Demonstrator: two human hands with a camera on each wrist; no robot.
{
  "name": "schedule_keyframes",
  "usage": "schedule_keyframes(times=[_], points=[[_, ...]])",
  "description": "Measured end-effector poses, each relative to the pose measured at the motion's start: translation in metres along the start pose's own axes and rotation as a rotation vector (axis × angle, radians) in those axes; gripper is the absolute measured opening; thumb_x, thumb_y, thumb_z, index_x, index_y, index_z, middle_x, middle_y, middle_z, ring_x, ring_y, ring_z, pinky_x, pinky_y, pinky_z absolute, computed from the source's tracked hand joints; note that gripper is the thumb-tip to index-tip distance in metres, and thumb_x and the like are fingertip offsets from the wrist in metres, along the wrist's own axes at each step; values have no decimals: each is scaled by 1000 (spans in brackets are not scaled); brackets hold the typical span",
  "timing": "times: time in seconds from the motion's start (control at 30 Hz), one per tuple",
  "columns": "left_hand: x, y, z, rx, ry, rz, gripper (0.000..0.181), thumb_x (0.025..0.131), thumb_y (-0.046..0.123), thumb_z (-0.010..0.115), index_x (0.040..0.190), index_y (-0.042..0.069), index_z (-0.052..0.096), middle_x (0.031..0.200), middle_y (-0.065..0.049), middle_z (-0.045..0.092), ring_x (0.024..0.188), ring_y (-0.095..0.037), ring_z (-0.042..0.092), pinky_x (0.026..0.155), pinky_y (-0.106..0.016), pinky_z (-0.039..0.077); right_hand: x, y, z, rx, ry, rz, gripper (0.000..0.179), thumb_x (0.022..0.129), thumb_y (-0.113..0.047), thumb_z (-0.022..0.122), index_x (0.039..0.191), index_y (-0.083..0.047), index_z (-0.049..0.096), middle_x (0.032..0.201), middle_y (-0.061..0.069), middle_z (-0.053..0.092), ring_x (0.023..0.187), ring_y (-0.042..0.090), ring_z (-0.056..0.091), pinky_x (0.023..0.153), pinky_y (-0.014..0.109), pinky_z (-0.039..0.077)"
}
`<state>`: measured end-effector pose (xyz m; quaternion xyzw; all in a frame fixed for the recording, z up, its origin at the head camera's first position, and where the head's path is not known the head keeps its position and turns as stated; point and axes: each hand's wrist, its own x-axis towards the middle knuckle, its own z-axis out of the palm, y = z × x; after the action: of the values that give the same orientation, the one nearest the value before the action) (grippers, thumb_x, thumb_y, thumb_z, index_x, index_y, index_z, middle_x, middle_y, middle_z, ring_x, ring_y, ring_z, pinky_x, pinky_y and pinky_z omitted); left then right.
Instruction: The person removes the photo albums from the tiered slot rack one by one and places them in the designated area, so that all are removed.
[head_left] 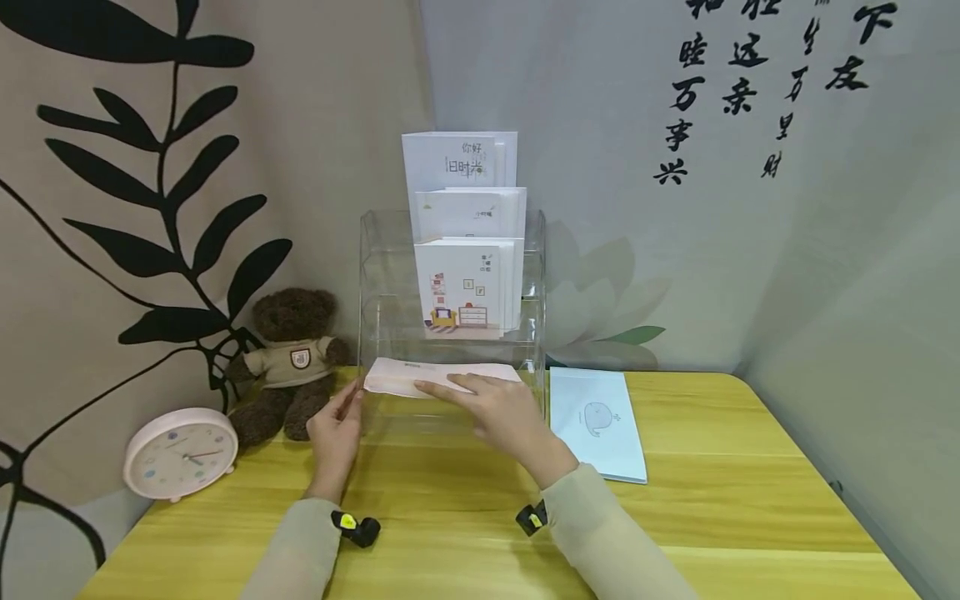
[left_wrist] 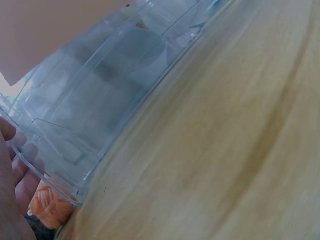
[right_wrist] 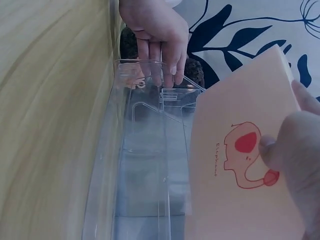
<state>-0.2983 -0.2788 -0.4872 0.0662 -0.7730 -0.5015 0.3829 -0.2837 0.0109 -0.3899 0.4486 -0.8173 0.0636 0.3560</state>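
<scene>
My right hand (head_left: 502,412) grips a pink notebook (right_wrist: 212,135) with a red line drawing of an elephant on its cover, thumb on the cover and fingers behind. The notebook lies tilted at the front of a clear tiered display rack (head_left: 384,321), above its lowest tier. My left hand (head_left: 335,437) holds the rack's left side wall, its fingers seen through the clear plastic in the left wrist view. White notebooks (head_left: 461,287) with small printed pictures stand in the rack's upper tiers.
A light blue notebook (head_left: 596,421) with a whale drawing lies right of the rack. To the left are a brown teddy bear (head_left: 292,367) and a pink clock (head_left: 182,454). Orange yarn (left_wrist: 50,206) sits beside the rack. Walls close off the wooden table (head_left: 450,517) behind.
</scene>
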Motion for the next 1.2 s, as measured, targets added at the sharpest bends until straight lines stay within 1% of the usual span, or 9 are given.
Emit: schedule_keyframes(times=[0.17, 0.3, 0.43, 0.5, 0.6, 0.7, 0.77, 1.0, 1.2], points=[[-2, 0, 0, -4, -8, -8, 29, 98, 26, 69, 125, 15, 74, 113, -10, 74, 98, -22, 71, 69, -5, 48, -1, 3, -5, 13, 33, -22, 105, 70, 11, 72, 154, -44, 38, 133, 1, 66, 102, 20, 70, 54, 23, 46], [-3, 1, 2, -9, -2, -12, 30, 98, 28, 70, 124, 15, 74, 111, -8, 74, 92, -3, 68, 69, -5, 48, -2, 8, -18, 30, 108, -20, 100, 75, 17, 60, 153, -42, 41, 130, -3, 68, 95, 17, 70, 45, 21, 31], [-3, 0, 3, -24, 8, -2, 29, 97, 28, 70, 123, 16, 75, 111, -7, 75, 87, 10, 62, 70, -5, 48, -1, 14, -35, 62, 195, -14, 88, 83, 17, 48, 150, -39, 47, 125, -5, 69, 82, 12, 68, 44, 21, 18], [-3, 0, 3, -23, 13, 1, 29, 97, 29, 70, 123, 17, 75, 110, -7, 75, 87, 8, 63, 70, -5, 48, -2, 17, -43, 77, 218, -8, 84, 85, 15, 44, 150, -38, 49, 125, -6, 69, 74, 10, 63, 45, 21, 17], [-4, 0, 3, -18, -1, -13, 31, 97, 33, 69, 124, 18, 74, 111, -6, 75, 93, -6, 69, 70, -5, 47, -6, 23, -53, 105, 249, 5, 81, 85, 15, 40, 148, -35, 52, 126, -5, 69, 60, 9, 51, 44, 21, 17], [-5, 1, 4, -21, -19, -25, 32, 98, 34, 68, 126, 20, 74, 113, -6, 74, 99, -18, 71, 71, -5, 47, -12, 29, -65, 121, 292, 11, 78, 85, 15, 40, 146, -31, 56, 127, -4, 69, 54, 10, 37, 44, 22, 16], [-4, 1, 4, -24, -17, -21, 31, 98, 34, 68, 126, 20, 74, 113, -5, 74, 100, -21, 71, 72, -6, 48, -17, 33, -71, 142, 332, 16, 78, 84, 17, 42, 144, -29, 58, 125, -2, 70, 51, 11, 33, 43, 22, 17], [-3, 1, -1, 7, -21, -19, 31, 98, 36, 67, 127, 26, 73, 115, 1, 74, 100, -9, 70, 74, -7, 48, -28, 46, -82, 191, 428, 33, 70, 90, 12, 57, 146, -30, 56, 117, 3, 74, 56, 12, 50, 42, 23, 29], [-4, 2, -1, -13, -32, -44, 32, 98, 36, 67, 127, 25, 73, 115, 0, 74, 99, -7, 69, 73, -7, 49, -39, 55, -86, 199, 423, 50, 69, 89, 12, 51, 145, -28, 58, 119, 4, 73, 56, 11, 51, 42, 21, 29]])
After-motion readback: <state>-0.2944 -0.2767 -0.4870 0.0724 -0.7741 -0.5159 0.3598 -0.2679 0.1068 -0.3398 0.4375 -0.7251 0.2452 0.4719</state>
